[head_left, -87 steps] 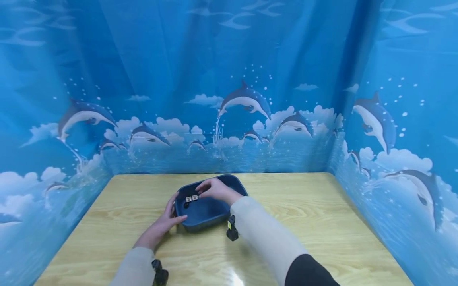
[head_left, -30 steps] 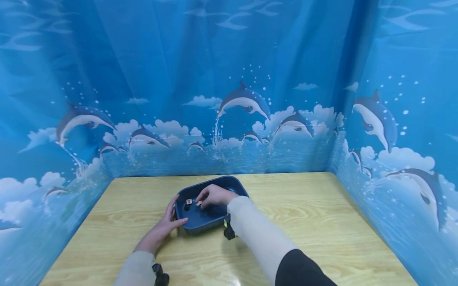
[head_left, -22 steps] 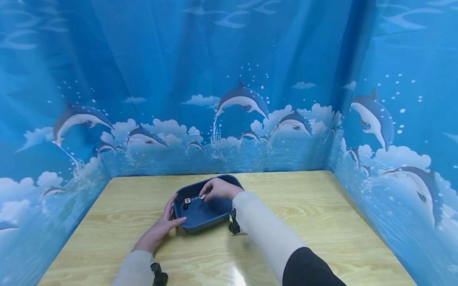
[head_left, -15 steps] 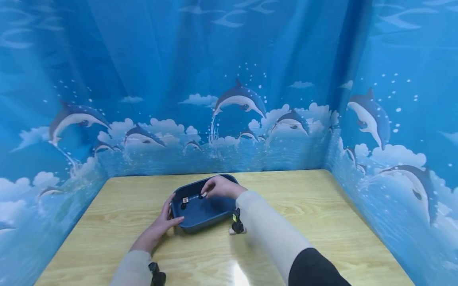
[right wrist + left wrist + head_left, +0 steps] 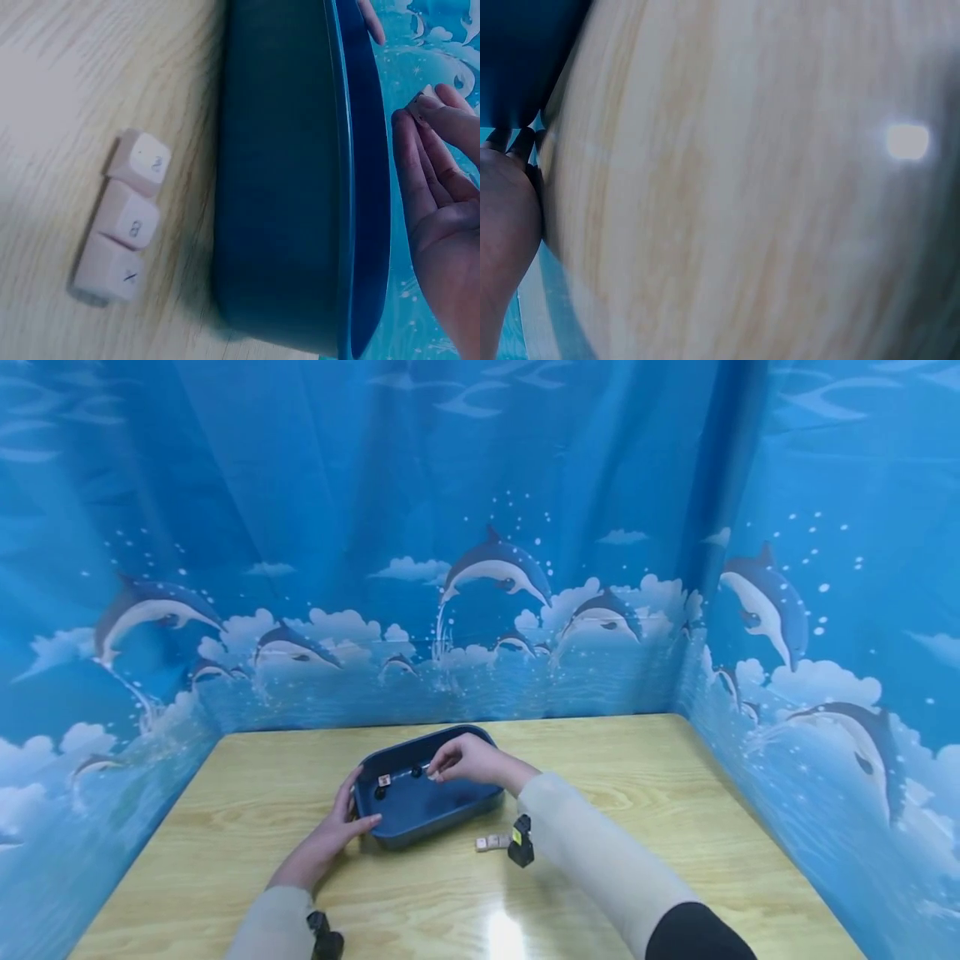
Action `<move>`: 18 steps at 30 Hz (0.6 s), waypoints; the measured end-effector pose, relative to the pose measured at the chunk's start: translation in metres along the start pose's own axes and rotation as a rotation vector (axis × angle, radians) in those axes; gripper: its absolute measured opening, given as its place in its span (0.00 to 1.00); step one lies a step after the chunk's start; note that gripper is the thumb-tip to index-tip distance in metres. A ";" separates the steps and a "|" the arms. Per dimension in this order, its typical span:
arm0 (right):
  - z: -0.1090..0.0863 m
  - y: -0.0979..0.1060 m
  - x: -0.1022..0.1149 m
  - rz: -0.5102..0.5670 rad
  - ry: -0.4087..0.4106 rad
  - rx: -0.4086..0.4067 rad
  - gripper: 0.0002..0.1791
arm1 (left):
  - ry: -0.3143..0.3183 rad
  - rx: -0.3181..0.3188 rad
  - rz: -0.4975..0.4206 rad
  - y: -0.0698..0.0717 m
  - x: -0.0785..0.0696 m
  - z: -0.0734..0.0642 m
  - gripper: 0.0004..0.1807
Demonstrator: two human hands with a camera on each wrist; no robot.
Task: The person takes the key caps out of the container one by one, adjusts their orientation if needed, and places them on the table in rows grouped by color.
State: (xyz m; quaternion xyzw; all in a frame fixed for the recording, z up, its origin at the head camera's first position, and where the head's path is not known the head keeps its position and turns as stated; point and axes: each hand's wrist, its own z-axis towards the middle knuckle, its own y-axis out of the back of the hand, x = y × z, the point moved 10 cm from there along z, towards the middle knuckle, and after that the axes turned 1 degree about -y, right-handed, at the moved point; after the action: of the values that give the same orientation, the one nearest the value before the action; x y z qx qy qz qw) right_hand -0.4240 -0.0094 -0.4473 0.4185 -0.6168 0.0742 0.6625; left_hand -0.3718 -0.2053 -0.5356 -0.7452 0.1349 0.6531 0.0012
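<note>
A dark blue tray (image 5: 431, 810) stands on the wooden table. My left hand (image 5: 330, 827) grips its left end, thumb over the near side and fingers along the outer wall. In the left wrist view, that hand (image 5: 506, 202) touches the tray's wall. Above the tray, my right hand (image 5: 472, 760) pinches a small pale keycap (image 5: 424, 101) between thumb and fingers. Inside the tray lie another keycap (image 5: 384, 780) and two small black pieces, one next to that keycap (image 5: 380, 793) and one nearer my right fingertips (image 5: 416, 772); their kind is too small to tell.
On the table in front of the tray lies a row of three pale keycaps (image 5: 131, 214), partly hidden in the head view by the black wrist camera (image 5: 521, 841). Light glares off the table (image 5: 506, 935). A blue dolphin-print curtain (image 5: 480, 677) closes off the back and sides.
Of two keycaps side by side in the tray, my right hand took one and moved it right. A black piece and the row on the table came into sight. My left hand stayed on the tray.
</note>
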 end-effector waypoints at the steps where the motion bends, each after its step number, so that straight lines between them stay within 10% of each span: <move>1: -0.002 0.000 0.000 0.001 0.005 0.001 0.07 | -0.001 -0.002 0.004 0.000 0.000 0.000 0.55; 18: -0.050 0.003 -0.014 0.051 0.050 -0.042 0.09 | -0.002 0.005 0.007 -0.002 -0.003 -0.003 0.55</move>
State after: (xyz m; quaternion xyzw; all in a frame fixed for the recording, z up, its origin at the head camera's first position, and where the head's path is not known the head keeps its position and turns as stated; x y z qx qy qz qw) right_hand -0.3913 0.0307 -0.4524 0.3868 -0.6118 0.0886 0.6843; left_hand -0.3694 -0.2036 -0.5321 -0.7442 0.1388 0.6534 0.0009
